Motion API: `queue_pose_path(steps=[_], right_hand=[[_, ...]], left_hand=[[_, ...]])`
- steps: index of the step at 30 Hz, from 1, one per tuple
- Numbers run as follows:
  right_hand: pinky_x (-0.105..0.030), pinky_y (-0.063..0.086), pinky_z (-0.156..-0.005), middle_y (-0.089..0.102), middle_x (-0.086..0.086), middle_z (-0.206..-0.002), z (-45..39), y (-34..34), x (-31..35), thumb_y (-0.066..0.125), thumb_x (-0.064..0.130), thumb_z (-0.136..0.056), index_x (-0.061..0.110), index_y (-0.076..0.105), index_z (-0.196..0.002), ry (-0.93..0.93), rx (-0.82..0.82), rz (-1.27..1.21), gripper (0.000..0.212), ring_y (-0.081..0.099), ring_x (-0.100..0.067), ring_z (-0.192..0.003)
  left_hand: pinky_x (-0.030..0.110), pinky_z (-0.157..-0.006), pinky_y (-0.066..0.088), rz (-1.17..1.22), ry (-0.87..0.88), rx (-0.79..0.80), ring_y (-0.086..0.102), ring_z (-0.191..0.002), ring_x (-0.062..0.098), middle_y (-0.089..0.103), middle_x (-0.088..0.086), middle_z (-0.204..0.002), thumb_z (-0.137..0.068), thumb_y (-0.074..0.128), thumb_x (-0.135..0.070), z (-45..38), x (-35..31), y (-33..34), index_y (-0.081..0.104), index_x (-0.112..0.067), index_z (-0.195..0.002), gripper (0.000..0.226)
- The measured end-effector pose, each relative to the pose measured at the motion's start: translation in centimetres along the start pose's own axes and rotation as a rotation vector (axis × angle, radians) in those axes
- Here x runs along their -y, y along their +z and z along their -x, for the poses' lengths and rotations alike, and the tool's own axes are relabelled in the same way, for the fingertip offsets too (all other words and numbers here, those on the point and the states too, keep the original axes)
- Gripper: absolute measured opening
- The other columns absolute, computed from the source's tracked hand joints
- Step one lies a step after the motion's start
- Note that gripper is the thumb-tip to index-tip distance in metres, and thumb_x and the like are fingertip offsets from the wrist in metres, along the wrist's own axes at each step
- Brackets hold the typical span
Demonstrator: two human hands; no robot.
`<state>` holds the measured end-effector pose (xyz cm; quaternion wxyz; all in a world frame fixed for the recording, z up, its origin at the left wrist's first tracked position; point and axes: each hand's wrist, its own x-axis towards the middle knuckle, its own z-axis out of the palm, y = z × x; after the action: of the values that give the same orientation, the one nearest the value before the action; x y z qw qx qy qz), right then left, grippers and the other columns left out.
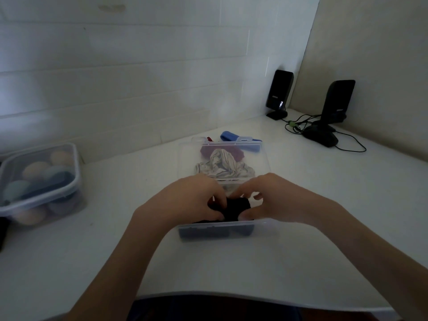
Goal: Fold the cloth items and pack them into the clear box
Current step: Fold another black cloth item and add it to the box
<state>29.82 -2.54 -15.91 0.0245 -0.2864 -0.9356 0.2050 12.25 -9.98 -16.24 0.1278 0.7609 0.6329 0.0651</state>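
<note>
A clear box sits in front of me on the white table, its open lid lying flat behind it. My left hand and my right hand both grip a dark cloth and hold it down inside the box. On the lid lies a grey-and-white striped cloth with a purple cloth behind it. A blue cloth lies past the lid, with a bit of red cloth beside it.
A lidded clear tub of pastel egg-shaped items stands at the left. Two black speakers with trailing cables stand at the back right by the wall corner. The table's curved front edge runs below my arms.
</note>
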Motion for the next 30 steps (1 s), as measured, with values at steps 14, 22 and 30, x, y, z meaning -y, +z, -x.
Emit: queue_pose_path(steps=[14,22,30], right_hand=[[-0.018,0.046,-0.089,0.061,0.006,-0.120,-0.2,-0.9,0.3,0.074,0.025,-0.077,0.026,0.053,-0.128,0.018,0.117,-0.018,0.056,0.057,-0.009,-0.107],[-0.017,0.050,-0.083,0.068,0.008,-0.111,-0.4,-0.5,0.3,0.074,0.024,-0.076,0.029,0.065,-0.117,0.000,0.142,-0.008,0.043,0.059,-0.005,-0.096],[-0.020,0.051,-0.083,0.073,0.005,-0.101,-0.9,0.3,0.6,0.070,0.014,-0.077,0.025,0.070,-0.110,-0.027,0.107,-0.022,0.035,0.065,-0.010,-0.090]], left_hand=[[0.023,-0.091,0.044,0.115,0.138,-0.005,0.059,-0.101,0.008,0.067,-0.007,-0.114,-0.081,0.057,0.000,0.5,0.6,0.8,0.075,-0.023,-0.097,0.033],[0.021,-0.083,0.045,0.184,0.093,-0.103,0.060,-0.087,0.010,0.071,-0.001,-0.099,-0.077,0.053,0.004,0.7,0.6,1.1,0.076,-0.019,-0.090,0.036],[0.032,-0.076,0.050,0.030,-0.033,-0.255,0.061,-0.082,0.017,0.073,-0.001,-0.091,-0.080,0.052,-0.015,1.3,0.0,1.3,0.074,-0.023,-0.090,0.025]])
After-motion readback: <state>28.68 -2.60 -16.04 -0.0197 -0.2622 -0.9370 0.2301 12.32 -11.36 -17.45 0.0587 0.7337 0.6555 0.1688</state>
